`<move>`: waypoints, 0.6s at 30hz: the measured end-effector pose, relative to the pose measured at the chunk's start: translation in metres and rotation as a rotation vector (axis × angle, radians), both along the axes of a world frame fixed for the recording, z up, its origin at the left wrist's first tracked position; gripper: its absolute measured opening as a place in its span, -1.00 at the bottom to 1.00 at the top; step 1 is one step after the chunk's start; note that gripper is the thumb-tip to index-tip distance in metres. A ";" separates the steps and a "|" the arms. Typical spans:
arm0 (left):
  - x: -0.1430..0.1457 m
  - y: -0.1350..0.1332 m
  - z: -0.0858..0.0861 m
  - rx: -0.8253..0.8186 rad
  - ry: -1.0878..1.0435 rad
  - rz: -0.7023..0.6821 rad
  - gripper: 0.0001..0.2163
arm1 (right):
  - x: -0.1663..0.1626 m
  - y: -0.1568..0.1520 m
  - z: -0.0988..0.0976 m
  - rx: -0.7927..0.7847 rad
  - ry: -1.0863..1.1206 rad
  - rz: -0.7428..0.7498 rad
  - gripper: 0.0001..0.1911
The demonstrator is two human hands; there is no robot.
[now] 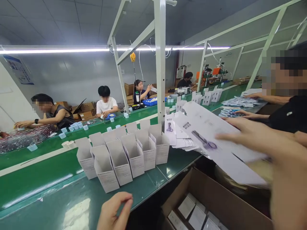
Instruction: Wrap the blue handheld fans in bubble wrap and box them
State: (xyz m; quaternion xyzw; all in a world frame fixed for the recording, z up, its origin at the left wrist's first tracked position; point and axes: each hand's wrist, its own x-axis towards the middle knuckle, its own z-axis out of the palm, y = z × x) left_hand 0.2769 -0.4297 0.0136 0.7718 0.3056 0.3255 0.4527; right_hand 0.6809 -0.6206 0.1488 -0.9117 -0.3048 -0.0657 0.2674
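My right hand [251, 137] grips a flattened white carton [203, 127] with a dark printed picture on it, lifted and tilted at the right. The thumb lies on the printed face; the fingers behind are partly hidden. Low in the middle, my left hand [116, 210] is curled, thumb and forefinger tips together, with nothing seen between them. Just beyond it, several white boxes [106, 169] stand upright with open tops on the green table [64, 198]. Under the raised carton lies a pile of flattened cartons [183, 142].
A cardboard box [230, 204] holding white boxes stands below the table edge. A white post [160, 64] rises behind the open boxes. Small blue cups [78, 125] sit along the green belt. Several co-workers sit across; another person [287, 108] works at the right.
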 end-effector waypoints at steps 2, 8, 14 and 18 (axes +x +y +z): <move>0.020 -0.012 0.021 0.072 -0.061 -0.238 -0.81 | -0.051 -0.028 -0.026 0.054 0.040 0.175 -0.73; 0.069 -0.034 0.036 -0.022 -0.150 -0.223 -0.50 | -0.184 -0.019 -0.115 -0.047 0.441 0.682 -0.67; 0.029 -0.015 0.009 -0.241 0.027 0.041 -0.48 | -0.223 0.028 -0.150 -0.077 0.461 0.805 -0.68; -0.021 -0.011 0.009 -0.202 0.226 0.016 -0.81 | -0.237 0.050 -0.160 -0.148 0.563 1.051 -0.73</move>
